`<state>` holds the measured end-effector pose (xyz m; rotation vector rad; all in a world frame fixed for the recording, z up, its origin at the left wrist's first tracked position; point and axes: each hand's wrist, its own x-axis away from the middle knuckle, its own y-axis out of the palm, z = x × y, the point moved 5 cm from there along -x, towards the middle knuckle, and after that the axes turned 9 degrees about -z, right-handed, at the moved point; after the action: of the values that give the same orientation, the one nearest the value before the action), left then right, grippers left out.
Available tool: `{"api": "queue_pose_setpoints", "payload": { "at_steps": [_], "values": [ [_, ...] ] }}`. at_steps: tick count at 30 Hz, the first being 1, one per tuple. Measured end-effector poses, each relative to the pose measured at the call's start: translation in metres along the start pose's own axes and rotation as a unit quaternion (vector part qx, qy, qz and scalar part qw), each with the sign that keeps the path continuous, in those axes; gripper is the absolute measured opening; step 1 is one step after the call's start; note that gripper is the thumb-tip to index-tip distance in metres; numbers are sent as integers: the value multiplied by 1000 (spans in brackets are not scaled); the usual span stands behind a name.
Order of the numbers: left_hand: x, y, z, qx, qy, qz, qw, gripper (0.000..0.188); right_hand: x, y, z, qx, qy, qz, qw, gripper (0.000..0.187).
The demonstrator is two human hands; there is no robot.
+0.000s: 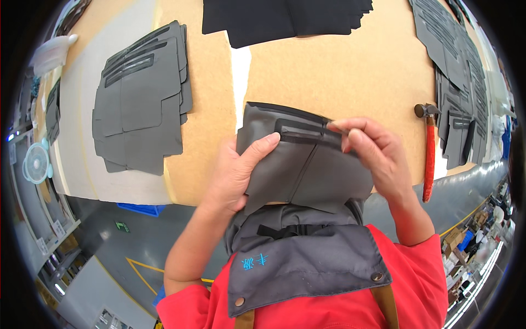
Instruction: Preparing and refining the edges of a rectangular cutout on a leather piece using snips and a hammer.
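Note:
Between my hands, at the table's near edge, is a dark grey sheet piece [334, 175] with a black strip along its top and a long black-framed slot below that. My left hand [233, 170] grips its left side, the thumb lying on the front near the slot's left end and the fingers hidden behind. At the upper right, my right hand [381, 151] pinches the piece's edge beside the end of the strip between thumb and fingers. A seam or crease runs down the middle of the piece. Its lower edge hangs over my grey apron [312, 268].
A pile of similar grey pieces [139, 109] lies on the left of the table [329, 71]. Black sheets [279, 22] are stacked at the far side. On the right are a red-handled hammer [429, 153] and more grey pieces [452, 66]. A small light-blue fan [37, 163] stands at far left.

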<state>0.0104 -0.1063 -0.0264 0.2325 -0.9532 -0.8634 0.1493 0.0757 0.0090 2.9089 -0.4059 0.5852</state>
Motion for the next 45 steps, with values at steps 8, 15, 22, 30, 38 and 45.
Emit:
{"api": "queue_pose_setpoints", "payload": {
  "at_steps": [8, 15, 22, 30, 38, 45],
  "values": [
    [3, 15, -31, 121, 23, -20, 992, 26, 23, 30, 28, -170, 69, -2, 983, 23],
    [6, 16, -34, 94, 34, -40, 994, 28, 21, 30, 30, -142, 78, 9, 987, 23],
    [11, 14, -30, -5, 81, -9, 997, 30, 19, 29, 26, -111, 80, 1, 991, 23],
    [14, 14, -31, -26, 86, -13, 996, 30, 15, 31, 28, -84, 70, -3, 994, 24],
    [14, 17, -36, -5, 96, -10, 995, 29, 16, 32, 38, -105, 70, 14, 992, 22],
    [16, 21, -36, 19, 90, -10, 996, 28, 18, 32, 40, -110, 63, 22, 992, 21]
  ]
}}
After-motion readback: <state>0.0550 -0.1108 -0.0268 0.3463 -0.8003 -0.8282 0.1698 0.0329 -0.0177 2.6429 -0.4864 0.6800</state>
